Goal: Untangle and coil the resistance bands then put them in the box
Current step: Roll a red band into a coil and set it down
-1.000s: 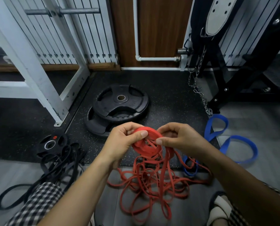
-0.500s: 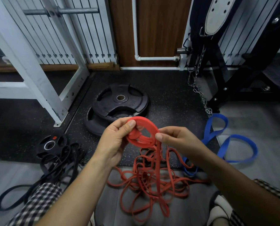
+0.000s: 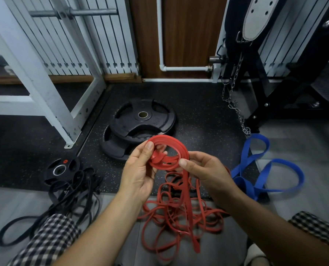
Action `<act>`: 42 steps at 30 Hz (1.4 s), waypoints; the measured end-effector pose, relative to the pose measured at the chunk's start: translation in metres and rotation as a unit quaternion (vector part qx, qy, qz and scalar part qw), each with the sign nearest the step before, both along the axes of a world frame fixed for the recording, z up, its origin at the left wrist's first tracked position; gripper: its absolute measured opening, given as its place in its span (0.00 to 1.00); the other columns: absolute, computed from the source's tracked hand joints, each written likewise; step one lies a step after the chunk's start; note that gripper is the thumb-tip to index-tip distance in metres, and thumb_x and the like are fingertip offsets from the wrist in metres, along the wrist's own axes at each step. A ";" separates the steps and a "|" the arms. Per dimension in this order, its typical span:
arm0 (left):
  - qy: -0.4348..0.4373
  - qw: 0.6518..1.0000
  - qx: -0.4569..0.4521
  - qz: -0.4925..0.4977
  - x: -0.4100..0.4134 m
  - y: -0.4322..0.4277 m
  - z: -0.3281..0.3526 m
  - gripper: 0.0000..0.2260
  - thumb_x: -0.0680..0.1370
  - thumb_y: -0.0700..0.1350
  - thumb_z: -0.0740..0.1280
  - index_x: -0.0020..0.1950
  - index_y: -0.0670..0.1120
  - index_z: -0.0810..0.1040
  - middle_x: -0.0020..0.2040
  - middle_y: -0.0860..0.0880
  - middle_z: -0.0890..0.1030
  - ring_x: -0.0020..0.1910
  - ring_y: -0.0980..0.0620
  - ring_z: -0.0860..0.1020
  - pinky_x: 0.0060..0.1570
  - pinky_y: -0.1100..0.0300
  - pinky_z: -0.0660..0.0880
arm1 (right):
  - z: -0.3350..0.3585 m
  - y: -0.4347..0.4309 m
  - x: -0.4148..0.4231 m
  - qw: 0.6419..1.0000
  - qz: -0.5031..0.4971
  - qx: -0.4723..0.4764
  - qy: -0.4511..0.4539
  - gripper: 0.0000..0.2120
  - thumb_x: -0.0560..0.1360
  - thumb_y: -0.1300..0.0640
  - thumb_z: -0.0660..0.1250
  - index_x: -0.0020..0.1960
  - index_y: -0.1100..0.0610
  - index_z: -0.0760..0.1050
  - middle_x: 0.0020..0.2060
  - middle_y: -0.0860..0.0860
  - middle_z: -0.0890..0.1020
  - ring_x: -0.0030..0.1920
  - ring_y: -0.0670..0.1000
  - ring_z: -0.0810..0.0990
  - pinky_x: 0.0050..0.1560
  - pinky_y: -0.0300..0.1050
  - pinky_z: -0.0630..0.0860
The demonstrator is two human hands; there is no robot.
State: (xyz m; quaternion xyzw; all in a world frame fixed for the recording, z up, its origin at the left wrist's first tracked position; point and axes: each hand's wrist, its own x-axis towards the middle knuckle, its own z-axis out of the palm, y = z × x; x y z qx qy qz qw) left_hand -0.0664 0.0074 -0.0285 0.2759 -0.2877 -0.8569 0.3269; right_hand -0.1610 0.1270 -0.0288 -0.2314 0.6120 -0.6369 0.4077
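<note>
A red resistance band is partly wound into a flat coil held above the floor. My left hand pinches the coil's left side, thumb on top. My right hand pinches the coil's right edge where the loose strand leaves it. The band's loose length hangs down into a tangled red heap on the floor between my knees. A blue band lies looped on the floor to the right. Black bands lie tangled on the left. No box is in view.
Two stacked black weight plates lie just beyond my hands. A small black plate sits by the black bands. A white rack frame stands at left, a black machine with a hanging chain at right.
The coil has grown and turned flatter toward me. My hands have risen slightly, and the right hand has fed more of the loose strand onto the coil's edge.
</note>
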 end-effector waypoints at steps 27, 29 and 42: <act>-0.188 0.893 -0.369 -0.178 0.007 -0.004 0.007 0.05 0.69 0.34 0.71 0.42 0.43 0.80 0.31 0.52 0.81 0.31 0.57 0.78 0.34 0.67 0.75 | 0.017 0.004 -0.023 0.975 0.109 0.113 0.156 0.09 0.67 0.60 0.73 0.46 0.53 0.78 0.40 0.52 0.84 0.41 0.48 0.84 0.46 0.43 0.81; -0.181 0.892 -0.376 -0.175 0.007 -0.002 0.006 0.05 0.70 0.34 0.70 0.43 0.42 0.79 0.33 0.52 0.81 0.34 0.58 0.78 0.36 0.68 0.75 | 0.015 0.003 -0.022 0.972 0.104 0.125 0.169 0.07 0.68 0.60 0.73 0.44 0.52 0.79 0.38 0.52 0.84 0.40 0.49 0.84 0.46 0.45 0.82; -0.147 0.913 -0.349 -0.155 0.006 -0.001 0.012 0.05 0.72 0.34 0.68 0.45 0.43 0.77 0.30 0.50 0.81 0.30 0.56 0.78 0.34 0.66 0.76 | 0.020 0.008 -0.025 0.980 0.055 0.068 0.180 0.05 0.70 0.61 0.71 0.45 0.55 0.80 0.40 0.55 0.84 0.40 0.49 0.83 0.42 0.40 0.81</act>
